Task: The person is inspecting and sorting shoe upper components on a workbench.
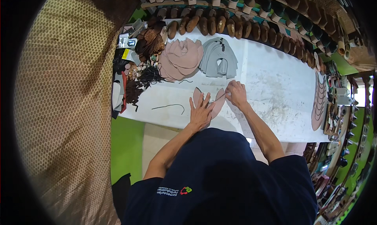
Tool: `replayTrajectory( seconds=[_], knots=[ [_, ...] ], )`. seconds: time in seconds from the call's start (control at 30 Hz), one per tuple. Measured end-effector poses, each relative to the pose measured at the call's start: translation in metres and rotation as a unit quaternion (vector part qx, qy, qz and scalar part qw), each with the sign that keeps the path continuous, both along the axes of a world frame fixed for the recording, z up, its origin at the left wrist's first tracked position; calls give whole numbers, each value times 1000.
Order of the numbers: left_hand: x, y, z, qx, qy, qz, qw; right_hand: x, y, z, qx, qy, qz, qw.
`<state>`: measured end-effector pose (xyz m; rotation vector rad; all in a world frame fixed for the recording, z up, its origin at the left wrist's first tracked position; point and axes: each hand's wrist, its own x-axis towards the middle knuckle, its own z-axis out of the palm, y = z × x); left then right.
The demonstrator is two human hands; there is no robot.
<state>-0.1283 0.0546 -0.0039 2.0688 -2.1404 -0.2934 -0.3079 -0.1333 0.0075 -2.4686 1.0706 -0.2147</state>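
A pink shoe-upper piece, curved with two raised ends, lies flat on the white table before me. A thin dark strip runs along its inner edge. My left hand is spread flat over the middle of the piece, pressing on it. At the right end of the piece, my right hand pinches the strip; its fingertips hide the grip. Another dark strip lies loose to the left of my left hand. Behind it is a fanned stack of pink pieces, beside a stack of grey U-shaped pieces.
Brown shoe forms line the table's far edge, with shelves of shoes above. Dark cords and scraps crowd the left end. More pink curved pieces lie at the right end. A patterned curtain hangs at left.
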Motion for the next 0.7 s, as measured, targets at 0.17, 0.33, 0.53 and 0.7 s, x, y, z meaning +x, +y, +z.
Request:
replayTrajectory(
  seconds=[0.17,0.33,0.53,0.7],
  knots=[
    [1,0,1,10,5,1,1000,0,10,3,-46,-90,19,995],
    [0,3,0,12,2,10,1000,-5,21,-3,-71,-63,94,991],
    [4,5,-1,8,20,28,999,1,18,-5,-55,-29,112,992],
    [2,4,0,8,0,11,1000,9,16,-1,-96,-49,127,986]
  ],
)
